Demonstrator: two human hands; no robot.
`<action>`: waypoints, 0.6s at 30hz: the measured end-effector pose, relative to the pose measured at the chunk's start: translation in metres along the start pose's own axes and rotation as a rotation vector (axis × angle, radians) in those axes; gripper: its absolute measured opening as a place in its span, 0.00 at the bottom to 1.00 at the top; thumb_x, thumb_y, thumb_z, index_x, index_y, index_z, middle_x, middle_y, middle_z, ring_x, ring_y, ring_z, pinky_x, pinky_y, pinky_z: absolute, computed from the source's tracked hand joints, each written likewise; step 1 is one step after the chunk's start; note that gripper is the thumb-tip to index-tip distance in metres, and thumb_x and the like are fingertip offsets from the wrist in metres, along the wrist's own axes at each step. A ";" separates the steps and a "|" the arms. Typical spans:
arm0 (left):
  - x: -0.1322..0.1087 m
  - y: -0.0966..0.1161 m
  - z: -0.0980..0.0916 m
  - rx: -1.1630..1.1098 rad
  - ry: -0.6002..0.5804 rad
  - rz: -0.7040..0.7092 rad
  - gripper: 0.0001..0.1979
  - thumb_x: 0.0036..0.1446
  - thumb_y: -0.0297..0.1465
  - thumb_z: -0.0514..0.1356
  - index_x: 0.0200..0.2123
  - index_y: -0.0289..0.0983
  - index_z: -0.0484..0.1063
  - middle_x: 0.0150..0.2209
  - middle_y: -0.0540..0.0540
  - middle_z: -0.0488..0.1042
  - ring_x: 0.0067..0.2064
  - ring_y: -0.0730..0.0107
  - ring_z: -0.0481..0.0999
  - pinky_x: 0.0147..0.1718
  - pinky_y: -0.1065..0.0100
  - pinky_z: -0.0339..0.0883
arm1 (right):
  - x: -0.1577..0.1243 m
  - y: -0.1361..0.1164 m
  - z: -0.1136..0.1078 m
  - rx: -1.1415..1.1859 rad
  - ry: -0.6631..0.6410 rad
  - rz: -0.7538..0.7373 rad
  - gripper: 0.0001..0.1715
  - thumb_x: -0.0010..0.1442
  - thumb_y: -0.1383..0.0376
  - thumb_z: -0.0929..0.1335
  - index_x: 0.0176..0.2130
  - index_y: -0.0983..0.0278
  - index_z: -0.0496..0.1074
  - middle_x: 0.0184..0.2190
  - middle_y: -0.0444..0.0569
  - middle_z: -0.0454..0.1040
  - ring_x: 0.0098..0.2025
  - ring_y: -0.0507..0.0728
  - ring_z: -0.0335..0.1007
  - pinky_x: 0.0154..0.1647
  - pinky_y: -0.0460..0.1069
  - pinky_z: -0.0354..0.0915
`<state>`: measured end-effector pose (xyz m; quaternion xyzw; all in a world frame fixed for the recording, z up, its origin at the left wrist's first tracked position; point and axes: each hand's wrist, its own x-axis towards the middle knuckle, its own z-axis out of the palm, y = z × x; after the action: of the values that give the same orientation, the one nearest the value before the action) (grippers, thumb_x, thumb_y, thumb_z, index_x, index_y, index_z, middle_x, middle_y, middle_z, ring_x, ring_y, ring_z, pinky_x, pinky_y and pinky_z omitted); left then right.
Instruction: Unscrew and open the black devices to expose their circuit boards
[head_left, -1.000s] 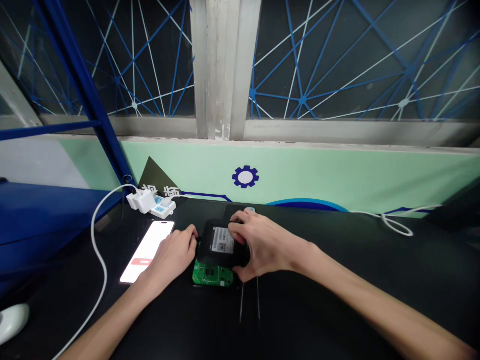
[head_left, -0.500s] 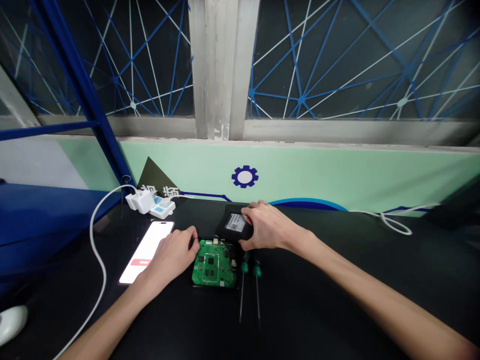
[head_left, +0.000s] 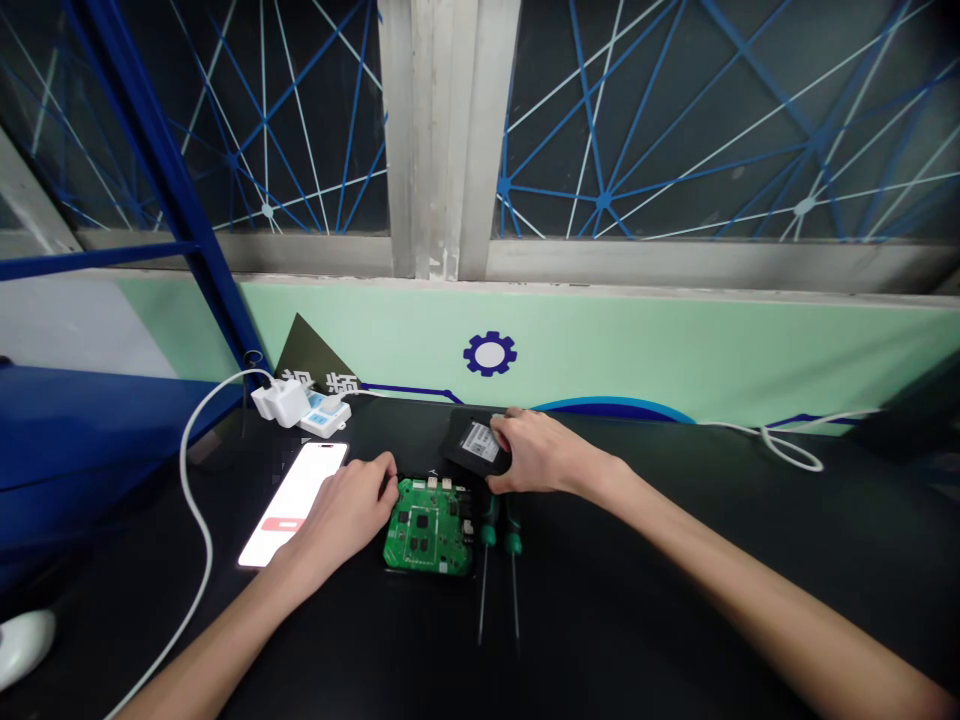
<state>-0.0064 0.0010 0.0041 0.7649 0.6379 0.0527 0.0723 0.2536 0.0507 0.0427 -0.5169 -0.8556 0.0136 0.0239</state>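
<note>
Nearest on the black worktop, two green-handled screwdrivers are lying side by side, tips pointing toward the person, just right of a bare green circuit board. The left hand is resting palm down with its fingertips touching the board's left edge; whether its grip is closing on the board cannot be told. A lit phone is lying just left of that hand. Beyond the board, the right hand is keeping its grip clamped on a black cover, which is tilting with its white label facing up. Farther left, a white charger is sitting by the wall, its cable looping forward.
</note>
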 end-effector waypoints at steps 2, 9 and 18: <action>0.000 0.000 0.000 0.001 -0.004 0.001 0.08 0.65 0.32 0.49 0.38 0.41 0.67 0.29 0.49 0.73 0.29 0.64 0.73 0.25 0.67 0.49 | -0.001 0.000 -0.003 -0.006 -0.009 0.006 0.25 0.44 0.49 0.73 0.35 0.65 0.72 0.32 0.51 0.71 0.29 0.56 0.65 0.26 0.49 0.53; 0.000 0.000 -0.002 0.008 -0.008 -0.016 0.09 0.66 0.33 0.49 0.38 0.42 0.68 0.28 0.50 0.73 0.30 0.64 0.73 0.25 0.67 0.51 | -0.005 -0.007 -0.012 -0.022 0.054 -0.014 0.19 0.49 0.53 0.74 0.34 0.64 0.73 0.37 0.54 0.74 0.39 0.62 0.71 0.31 0.50 0.59; -0.001 -0.001 -0.007 0.006 -0.015 -0.058 0.08 0.62 0.32 0.51 0.33 0.42 0.69 0.28 0.50 0.73 0.31 0.65 0.72 0.25 0.67 0.49 | -0.012 -0.036 -0.009 0.117 -0.070 -0.261 0.03 0.55 0.66 0.73 0.33 0.63 0.78 0.33 0.47 0.79 0.33 0.55 0.72 0.28 0.47 0.55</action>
<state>-0.0086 0.0000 0.0106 0.7467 0.6593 0.0432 0.0763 0.2283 0.0231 0.0535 -0.3982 -0.9136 0.0782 0.0256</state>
